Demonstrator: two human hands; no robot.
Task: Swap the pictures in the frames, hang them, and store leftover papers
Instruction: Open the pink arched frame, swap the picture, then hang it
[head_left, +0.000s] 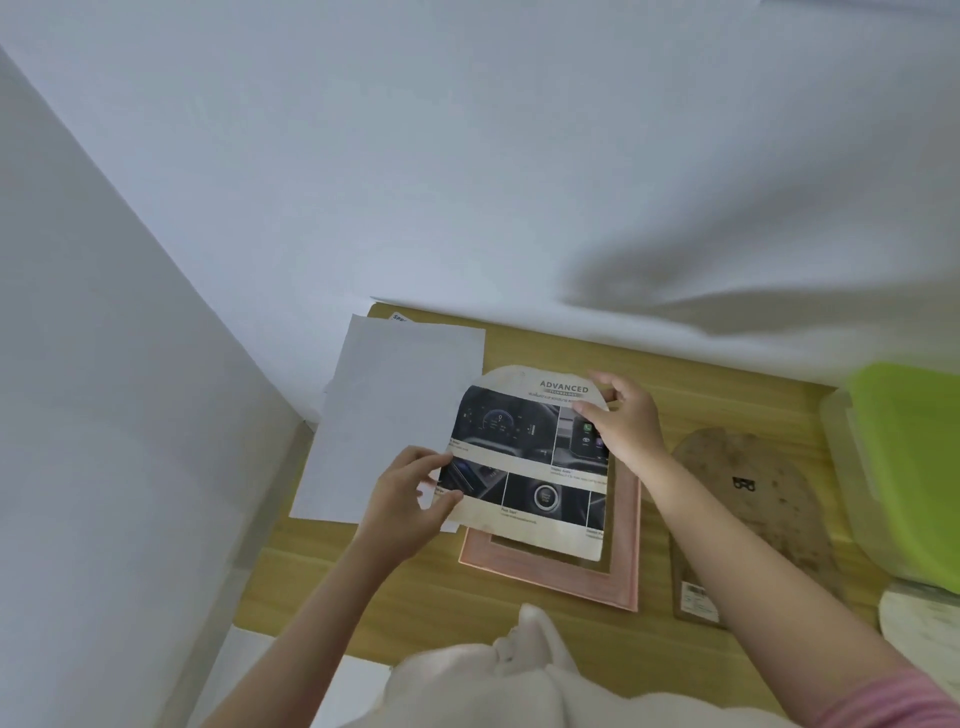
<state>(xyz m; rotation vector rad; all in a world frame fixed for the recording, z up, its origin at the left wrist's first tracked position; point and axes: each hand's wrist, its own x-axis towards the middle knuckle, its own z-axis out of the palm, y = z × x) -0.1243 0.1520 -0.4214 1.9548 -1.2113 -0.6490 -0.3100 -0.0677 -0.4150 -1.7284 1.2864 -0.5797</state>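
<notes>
Wooden table (701, 410): pale grain, lower centre, against white walls.
Picture (530, 457): arched glossy print over pink frame (623, 545).
Fingers: my left hand (410, 499) and right hand (623, 421) pinch its edges.

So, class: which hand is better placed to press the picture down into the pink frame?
Probably the right hand: it holds the picture directly above the frame; the left hand pinches the outer edge.
</notes>
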